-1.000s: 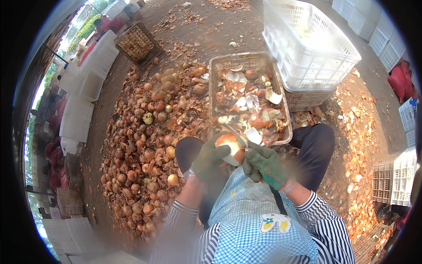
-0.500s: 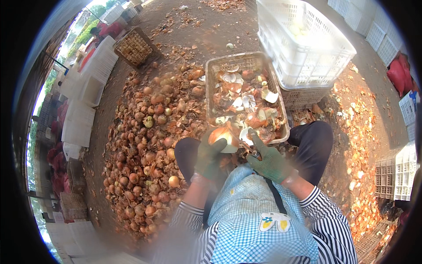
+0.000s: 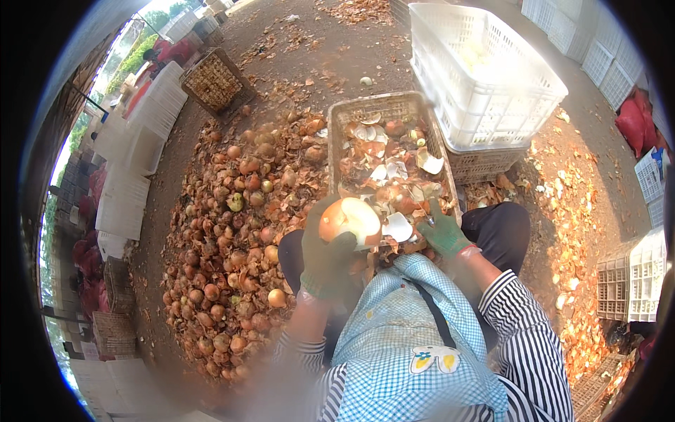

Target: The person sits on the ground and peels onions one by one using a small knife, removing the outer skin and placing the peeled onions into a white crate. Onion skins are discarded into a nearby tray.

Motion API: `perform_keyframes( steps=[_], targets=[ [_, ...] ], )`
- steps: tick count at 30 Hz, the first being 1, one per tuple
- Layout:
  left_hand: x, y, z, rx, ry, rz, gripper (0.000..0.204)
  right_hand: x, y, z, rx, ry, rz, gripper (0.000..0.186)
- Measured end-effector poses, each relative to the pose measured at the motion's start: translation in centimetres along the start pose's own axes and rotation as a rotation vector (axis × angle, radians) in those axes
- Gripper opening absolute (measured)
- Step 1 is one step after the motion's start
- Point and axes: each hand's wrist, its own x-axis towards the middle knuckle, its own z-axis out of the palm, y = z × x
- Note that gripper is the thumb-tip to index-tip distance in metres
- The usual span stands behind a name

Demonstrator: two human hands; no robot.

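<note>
In my gloved left hand is a large onion, its brown skin partly gone and pale flesh showing on the right side. My right hand, in a green glove, is apart from the onion, over the near right corner of a brown plastic crate. Its fingers are partly curled round something small with a metallic glint, too small to name. Between my hands a curved white piece of peel shows at the crate's near end. Onion skins, white peel pieces and a few small onions lie in the crate.
A wide heap of unpeeled onions covers the ground to my left. White crates, with pale onions inside, are stacked on a brown crate at the far right. A slatted brown crate stands far left. Loose skins litter the right side.
My left hand has turned the onion, so more pale flesh faces up. The right hand has moved away from it to the right.
</note>
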Motion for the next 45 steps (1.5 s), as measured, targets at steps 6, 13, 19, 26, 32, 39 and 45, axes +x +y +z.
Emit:
perform_keyframes(
  steps=[6, 13, 19, 26, 32, 39, 45],
  targets=[
    [2.6, -5.2, -2.7, 0.184, 0.139, 0.164, 0.066, -5.5, -7.8, 2.6, 0.544, -0.006, -0.433, 0.081],
    [0.9, -4.3, 0.1, 0.105, 0.330, 0.014, 0.069, -3.7, -10.5, 6.9, 0.543, 0.478, -0.495, 0.056],
    [1.1, -5.1, -3.3, -0.433, 0.145, -0.102, 0.073, -2.8, -10.7, 3.8, 1.192, 0.070, 0.166, 0.047],
    [2.4, -8.6, -4.7, 0.232, 0.050, -0.019, 0.081, -2.6, -12.4, 3.6, 1.204, 0.216, 0.078, 0.047],
    [1.6, -5.2, -3.9, -0.478, -0.081, -0.104, 0.060, -5.7, -14.3, 1.1, 1.371, 0.131, -0.081, 0.043],
    [1.5, -5.4, -2.6, -0.403, -0.133, -0.112, 0.084, -5.3, -14.1, 1.0, 1.016, 0.155, -0.227, 0.045],
    [0.5, -5.5, -1.1, -0.473, -0.020, -0.057, 0.071, -1.7, -11.3, -2.0, 1.117, 0.266, 0.141, 0.048]
  ],
)
